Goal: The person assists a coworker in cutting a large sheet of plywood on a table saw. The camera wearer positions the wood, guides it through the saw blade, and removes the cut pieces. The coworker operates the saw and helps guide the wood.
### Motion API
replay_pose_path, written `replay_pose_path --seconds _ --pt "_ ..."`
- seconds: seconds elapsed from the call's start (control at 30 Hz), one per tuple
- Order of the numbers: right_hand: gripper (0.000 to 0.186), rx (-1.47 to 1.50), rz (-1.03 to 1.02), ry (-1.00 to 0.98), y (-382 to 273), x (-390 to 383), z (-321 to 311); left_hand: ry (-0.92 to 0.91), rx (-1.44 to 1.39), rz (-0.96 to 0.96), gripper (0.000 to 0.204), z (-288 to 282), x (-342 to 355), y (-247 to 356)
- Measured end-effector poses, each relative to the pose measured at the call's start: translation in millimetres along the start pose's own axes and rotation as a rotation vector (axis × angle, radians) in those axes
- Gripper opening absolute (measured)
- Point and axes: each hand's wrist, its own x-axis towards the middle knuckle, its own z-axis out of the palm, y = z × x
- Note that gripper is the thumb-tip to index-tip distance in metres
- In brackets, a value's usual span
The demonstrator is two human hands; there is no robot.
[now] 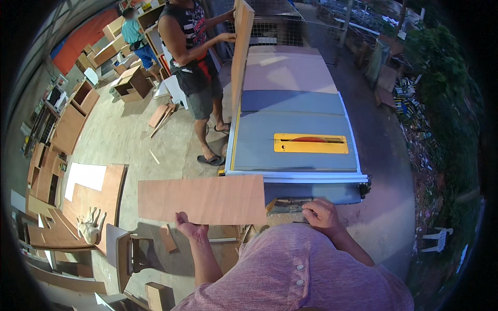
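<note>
A reddish-brown plywood panel (202,199) is in my left hand (191,228), gripped at its lower edge, the thumb on top and the rest of the fingers hidden beneath. It lies roughly level by the front left corner of a table saw (254,147). My right hand (320,213) is closed in front of my body, close to the saw's front edge; whatever it may hold is hidden. On the saw top, a yellow insert plate (310,149) surrounds a red saw blade (309,139).
Beyond the saw's left side, a co-worker (189,57) holds a wooden board (241,57) upright. Another person (133,36) stands farther back among wooden cabinets (132,83). Plywood sheets and a white glove (91,226) lie at left; a white plastic chair (437,239) stands at right.
</note>
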Motion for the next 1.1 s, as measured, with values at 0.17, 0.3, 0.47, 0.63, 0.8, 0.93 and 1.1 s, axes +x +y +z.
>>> replay_pose_path --seconds 0.17,0.3,0.47,0.63,0.8,0.93,1.1 --pt "0.008 0.011 -0.011 -0.016 -0.3 -1.7 3.7 -0.056 0.000 0.004 0.048 -13.9 -2.8 5.0" --pt "0.009 0.027 -0.014 -0.011 3.0 -6.5 7.5 -0.014 -0.006 0.046 0.050 -13.8 -10.4 7.9" --pt "0.008 0.020 -0.018 0.003 6.8 -10.5 11.8 -0.006 -0.013 0.023 0.053 -4.5 -20.3 10.1" --pt "0.007 0.031 -0.013 -0.002 4.7 -7.8 13.4 -0.023 0.010 0.052 0.055 -18.4 -15.1 15.7" --pt "0.007 0.058 -0.024 -0.013 5.5 -5.4 13.1 0.015 0.023 0.065 0.057 -30.1 -13.2 16.9" --pt "0.007 0.054 -0.007 -0.025 3.8 -7.2 6.8 0.055 0.034 0.023 0.058 -40.0 -14.9 16.6" --pt "0.006 0.069 0.046 -0.072 7.4 -14.3 -2.0 0.080 0.095 0.057 0.059 -26.0 -34.8 5.3"
